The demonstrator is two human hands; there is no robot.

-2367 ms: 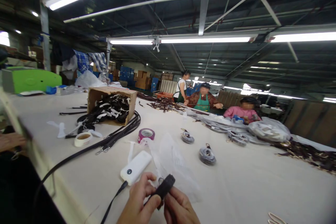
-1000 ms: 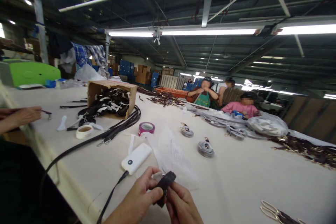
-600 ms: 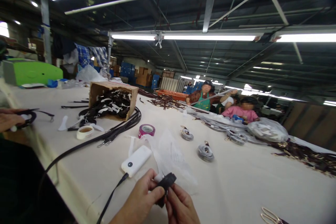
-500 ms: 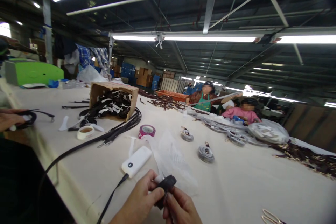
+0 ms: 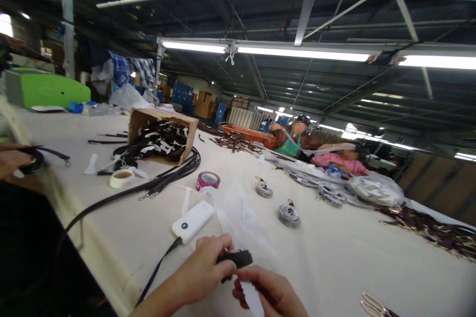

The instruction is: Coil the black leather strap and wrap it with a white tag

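A: Both hands are low at the near edge of the counter (image 5: 353, 257). The left hand (image 5: 203, 270) is clamped on a small black strap piece (image 5: 238, 259), thumb and fingers pinching its near end.

B: And the right hand (image 5: 269, 292) sits just under it, fingers curled shut around a white strip (image 5: 253, 299) that pokes out below the strap piece.

A: So the strap piece is held in the air between the two hands, roughly level, just above the counter's near edge.

B: Just beyond the left hand lies a white power bank (image 5: 192, 221) with a black cable (image 5: 158, 270) running off the near edge.

A: Behind that, purple tape roll (image 5: 208, 180), and a cardboard box (image 5: 161, 133) on its side, full of black straps.

B: At the left edge, another person's hand (image 5: 11, 161) grips a dark strap loop.
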